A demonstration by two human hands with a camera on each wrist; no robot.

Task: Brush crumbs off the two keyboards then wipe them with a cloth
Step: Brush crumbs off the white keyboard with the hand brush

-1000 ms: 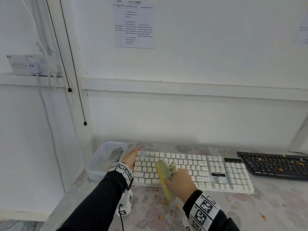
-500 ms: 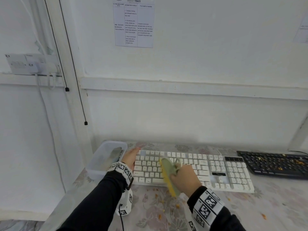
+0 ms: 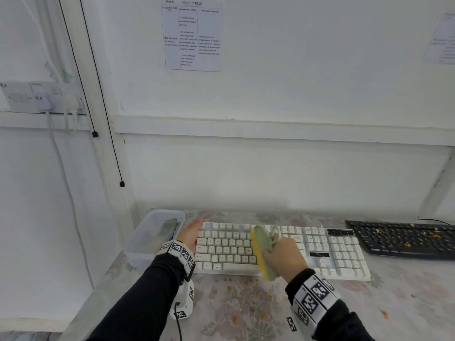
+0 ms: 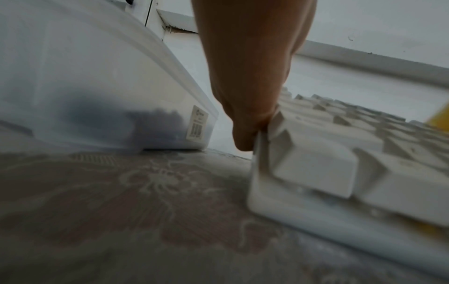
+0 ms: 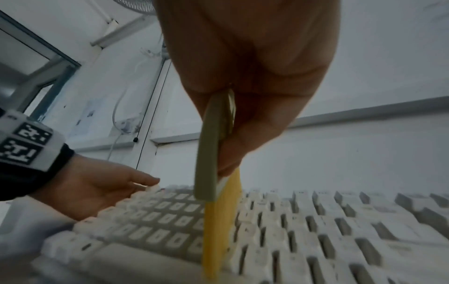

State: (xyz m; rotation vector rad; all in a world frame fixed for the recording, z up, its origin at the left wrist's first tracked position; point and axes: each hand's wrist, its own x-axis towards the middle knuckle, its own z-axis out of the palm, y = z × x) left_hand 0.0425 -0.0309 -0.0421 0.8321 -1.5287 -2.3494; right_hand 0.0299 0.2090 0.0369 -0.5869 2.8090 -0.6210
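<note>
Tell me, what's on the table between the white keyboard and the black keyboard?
Nothing sits there. In the head view, only bare flowery tablecloth shows between the white keyboard and the black keyboard. The black one is speckled with crumbs.

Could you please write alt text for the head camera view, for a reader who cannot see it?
A person's right hand grips a brush with yellow bristles on a white keyboard, while the left hand steadies its left end. Crumbs dot the floral tablecloth; a crumb-covered black keyboard lies to the right, a clear plastic box to the left.
</note>
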